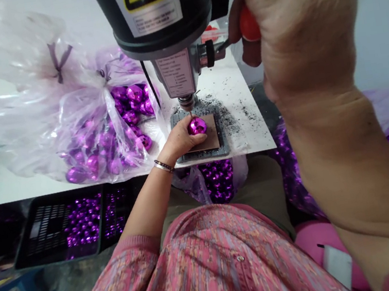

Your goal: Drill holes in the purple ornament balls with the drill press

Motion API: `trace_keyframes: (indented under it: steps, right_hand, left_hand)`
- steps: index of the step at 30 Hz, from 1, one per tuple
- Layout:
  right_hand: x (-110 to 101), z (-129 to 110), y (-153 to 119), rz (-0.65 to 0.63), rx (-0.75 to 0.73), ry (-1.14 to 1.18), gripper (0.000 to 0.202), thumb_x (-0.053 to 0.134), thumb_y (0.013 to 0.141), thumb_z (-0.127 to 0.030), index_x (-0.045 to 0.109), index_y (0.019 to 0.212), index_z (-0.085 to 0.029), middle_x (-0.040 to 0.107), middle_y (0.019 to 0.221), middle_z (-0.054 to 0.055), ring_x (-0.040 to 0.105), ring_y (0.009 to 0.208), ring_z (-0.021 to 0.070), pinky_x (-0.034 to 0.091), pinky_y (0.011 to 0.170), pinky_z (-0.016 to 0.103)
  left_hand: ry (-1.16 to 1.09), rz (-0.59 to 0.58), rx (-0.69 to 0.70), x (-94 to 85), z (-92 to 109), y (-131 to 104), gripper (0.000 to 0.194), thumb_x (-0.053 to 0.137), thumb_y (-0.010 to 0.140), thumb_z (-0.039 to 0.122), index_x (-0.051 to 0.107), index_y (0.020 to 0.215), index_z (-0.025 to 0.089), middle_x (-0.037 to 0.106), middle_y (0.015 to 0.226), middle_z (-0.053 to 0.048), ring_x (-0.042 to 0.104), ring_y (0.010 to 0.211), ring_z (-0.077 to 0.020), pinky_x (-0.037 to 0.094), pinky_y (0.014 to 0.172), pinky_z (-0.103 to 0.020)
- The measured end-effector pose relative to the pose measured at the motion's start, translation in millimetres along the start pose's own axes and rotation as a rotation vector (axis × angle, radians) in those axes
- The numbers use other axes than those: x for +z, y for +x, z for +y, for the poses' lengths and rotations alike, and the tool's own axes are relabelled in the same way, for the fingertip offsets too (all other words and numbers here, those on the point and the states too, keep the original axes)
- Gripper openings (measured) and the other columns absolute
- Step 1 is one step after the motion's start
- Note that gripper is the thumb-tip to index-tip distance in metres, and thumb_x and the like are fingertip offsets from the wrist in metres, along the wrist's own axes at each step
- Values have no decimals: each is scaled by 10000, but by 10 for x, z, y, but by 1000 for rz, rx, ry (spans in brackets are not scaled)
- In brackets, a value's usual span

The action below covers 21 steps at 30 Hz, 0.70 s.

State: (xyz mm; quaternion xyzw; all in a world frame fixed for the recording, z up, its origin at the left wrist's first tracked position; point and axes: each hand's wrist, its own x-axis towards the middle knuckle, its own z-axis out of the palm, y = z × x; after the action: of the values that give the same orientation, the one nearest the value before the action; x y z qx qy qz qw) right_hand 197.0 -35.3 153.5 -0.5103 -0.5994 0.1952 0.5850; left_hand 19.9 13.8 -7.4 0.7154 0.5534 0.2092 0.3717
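Note:
My left hand (182, 135) pinches a shiny purple mirrored ball (197, 126) against a brown board (211, 138). That board lies on the grey base (222, 148) of a bench drill press (173, 72). Directly over the ball is the drill chuck (186, 102), its thin bit reaching the top of the ball; whether it has gone in I cannot tell. My right hand (301, 15), large and close to the camera, is wrapped round the red-knobbed feed lever (249, 23) on the right of the drill.
Clear plastic bags (45, 115) of purple balls cover the table's left side. Dark shavings (229, 118) lie right of the base. Below the edge are a black crate (56, 231) of purple pieces and an open bag (218, 181) by my lap. More purple-filled bags (297, 173) stand at right.

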Motion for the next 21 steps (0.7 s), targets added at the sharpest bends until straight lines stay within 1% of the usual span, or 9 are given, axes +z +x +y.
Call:
trace_keyframes:
  steps: [2, 5, 8, 10, 11, 13, 18, 21]
  right_hand:
    - [25, -8, -4, 26, 24, 23, 312, 501, 1026, -278, 479, 753, -129, 352, 574, -87, 367, 533, -57, 291, 631, 143]
    - [36, -5, -26, -13, 33, 9, 378, 547, 1013, -254, 467, 671, -115, 388, 564, -86, 342, 528, -57, 281, 604, 159]
    - [32, 33, -72, -29, 28, -1, 398, 545, 995, -141, 424, 615, -128, 424, 550, -77, 337, 521, -32, 250, 558, 210]
    - [26, 69, -106, -30, 20, -4, 376, 534, 963, -64, 430, 609, -136, 413, 534, -70, 334, 517, -11, 218, 546, 249]
    - [23, 87, -121, -26, 15, -13, 368, 534, 954, -54, 441, 607, -138, 398, 527, -63, 330, 518, -2, 207, 548, 265]
    - [15, 117, -143, -20, 11, -29, 359, 537, 948, -61, 456, 608, -145, 381, 527, -48, 337, 525, 13, 205, 555, 285]
    - [7, 174, -171, -17, 1, -34, 339, 543, 947, -109, 445, 627, -160, 422, 567, -33, 359, 550, 32, 226, 562, 283]
    - [10, 225, -208, -16, -18, -31, 308, 558, 923, -127, 456, 635, -159, 406, 565, -33, 328, 566, 37, 263, 594, 263]
  left_hand:
    - [19, 46, 15, 20, -21, -12, 497, 840, 703, 238, 721, 1183, 185, 736, 1017, -5, 668, 943, -209, 527, 899, -304]
    - [69, 94, 21, 34, -59, -21, 421, 859, 707, 283, 725, 1096, 194, 721, 963, -9, 660, 923, -220, 516, 872, -310]
    - [89, 88, 19, 32, -93, -9, 398, 871, 709, 307, 720, 1059, 194, 712, 933, -12, 651, 893, -221, 501, 849, -315]
    - [82, 78, 27, 28, -113, 1, 390, 868, 717, 311, 715, 1055, 192, 709, 935, -10, 643, 882, -216, 490, 839, -312]
    - [76, 77, 33, 27, -121, 4, 387, 866, 719, 310, 712, 1053, 191, 710, 941, -8, 640, 885, -214, 485, 836, -308]
    - [64, 80, 44, 28, -132, 6, 380, 863, 724, 307, 707, 1050, 189, 711, 946, -2, 636, 897, -208, 477, 833, -296]
    - [51, 81, 46, 40, -126, -3, 340, 859, 733, 291, 690, 1009, 188, 689, 887, 18, 612, 864, -188, 451, 784, -276]
    - [41, 84, 50, 48, -121, -1, 318, 857, 731, 285, 677, 977, 194, 675, 864, 25, 596, 837, -180, 438, 760, -274]
